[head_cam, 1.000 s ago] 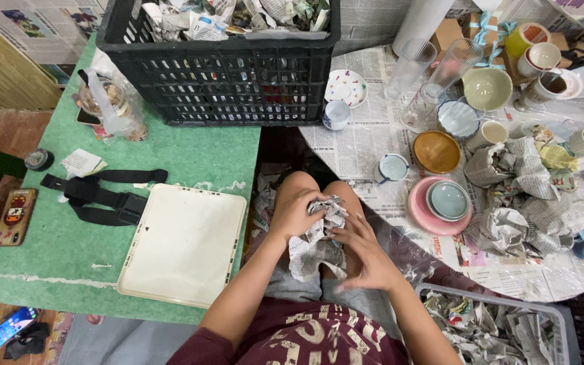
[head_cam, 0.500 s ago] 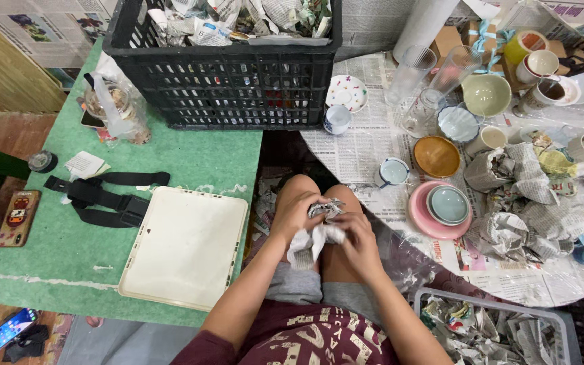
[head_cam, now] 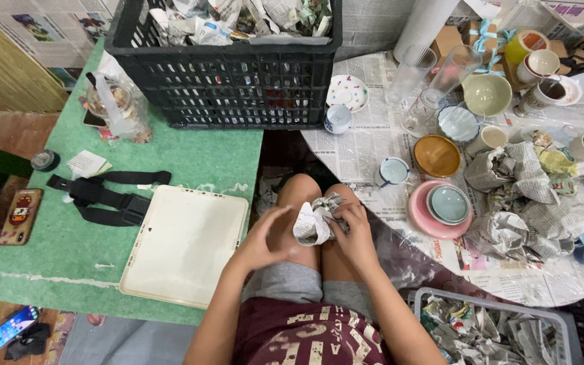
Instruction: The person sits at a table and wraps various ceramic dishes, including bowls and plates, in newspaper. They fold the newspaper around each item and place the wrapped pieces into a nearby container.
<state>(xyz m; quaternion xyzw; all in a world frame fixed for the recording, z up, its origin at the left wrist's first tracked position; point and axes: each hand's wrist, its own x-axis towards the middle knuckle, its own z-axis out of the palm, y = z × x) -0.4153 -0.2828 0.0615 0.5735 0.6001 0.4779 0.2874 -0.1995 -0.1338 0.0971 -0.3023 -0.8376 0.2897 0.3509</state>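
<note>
I sit with my knees between two tables. My right hand grips a small bundle wrapped in crumpled newspaper that rests on my knees. My left hand hovers just left of the bundle, fingers spread, palm toward it, holding nothing. What is inside the paper is hidden.
A black crate of wrapped items stands on the green table, with a white tray, a black strap and a phone. The newspaper-covered table holds cups, bowls, a pink plate and paper bundles. A grey basket sits at lower right.
My left hand has come off the bundle and opened to its left. The right hand alone now keeps the bundle on my knees.
</note>
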